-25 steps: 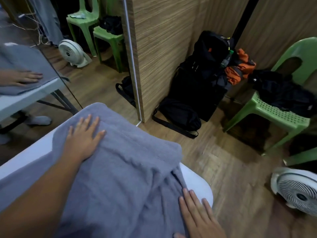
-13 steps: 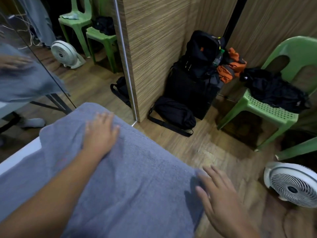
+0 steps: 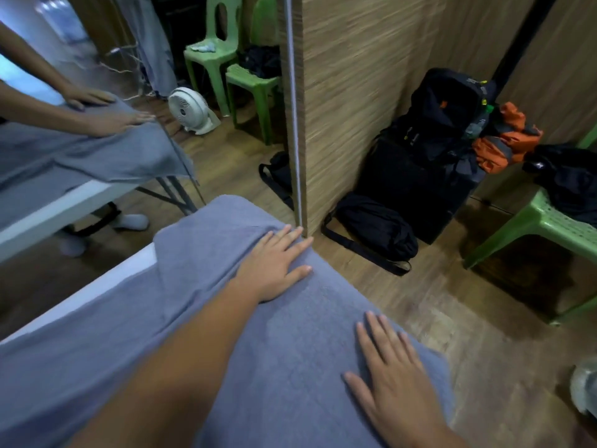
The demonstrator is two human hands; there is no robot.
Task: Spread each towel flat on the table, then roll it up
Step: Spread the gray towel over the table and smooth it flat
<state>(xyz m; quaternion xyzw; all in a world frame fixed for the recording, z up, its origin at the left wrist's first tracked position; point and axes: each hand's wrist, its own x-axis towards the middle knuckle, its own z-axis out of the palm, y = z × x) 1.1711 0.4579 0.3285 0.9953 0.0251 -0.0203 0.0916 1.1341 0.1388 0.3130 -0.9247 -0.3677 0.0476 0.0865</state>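
Observation:
A grey towel [image 3: 290, 350] lies spread over the white table [image 3: 106, 286], covering its far end and right side, with one fold ridge near the far left corner. My left hand [image 3: 274, 263] rests flat on the towel close to its far edge, fingers apart. Nearer to me, my right hand [image 3: 391, 363] presses flat on the towel beside its right edge, fingers spread. Neither hand grips the cloth.
A mirror [image 3: 97, 124] on the left reflects the table, towel and hands. Past the table stand a wood-grain panel [image 3: 349, 92], black bags [image 3: 420, 163] on the floor, a green plastic chair [image 3: 555, 227] at right, and a white fan [image 3: 584, 389] at the right edge.
The towel has been smoothed flatter over the table's end. My left hand slid outward to the far edge; my right hand came from the table's edge onto the towel.

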